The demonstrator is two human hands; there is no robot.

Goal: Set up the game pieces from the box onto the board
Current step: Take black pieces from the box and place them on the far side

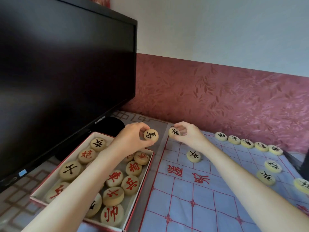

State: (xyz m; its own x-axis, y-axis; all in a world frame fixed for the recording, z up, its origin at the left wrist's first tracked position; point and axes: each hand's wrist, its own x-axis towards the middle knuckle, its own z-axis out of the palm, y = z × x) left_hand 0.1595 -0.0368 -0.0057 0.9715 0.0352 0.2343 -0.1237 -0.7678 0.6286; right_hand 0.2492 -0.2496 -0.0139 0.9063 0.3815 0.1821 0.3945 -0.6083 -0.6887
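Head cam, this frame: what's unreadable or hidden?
- Wooden discs in the red-edged cardboard box: several hidden under the left forearm.
- Black-marked disc in the right hand: fingers cover part of it.
- Blue cloth board with red grid: right and bottom sides cut by the frame edge.
- Pale disc at the right edge: cut off.

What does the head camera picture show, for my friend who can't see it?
Two hands each hold up a round wooden piece with black writing: the left hand over the box of pieces, the right hand over the blue board. Several black-lettered pieces already sit along the board's far side, and a dark monitor stands behind the box.
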